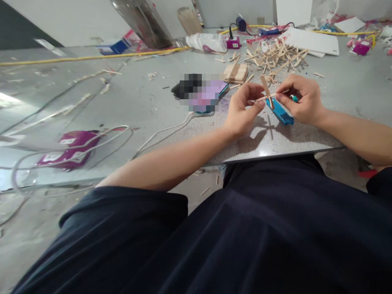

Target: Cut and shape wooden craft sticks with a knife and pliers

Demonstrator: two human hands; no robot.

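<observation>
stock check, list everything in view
crossed flat wooden sticks: two, tan, centre right
shiny oblong item: one, blue, below these
loose wooden stick heap: one, tan, back right
squared wooden stick stack: one, tan, left of heap
blurred flat device: one, purple, upper centre
rounded object: one, black, beside device
plastic bottle: one, white, behind stack
cylindrical container: one, dark, left of bottle
flat panels: several, white, back right
cords: several, yellow or white, scattered
shiny packets: several, purple, scattered
table: one, grey, beneath
shirt: one, dark, bottom
bare left hand: one, at sticks
bare right hand: one, holding sticks

Workshop, cluttered grey bench (147, 92), heaped wooden pieces (275, 56)
</observation>
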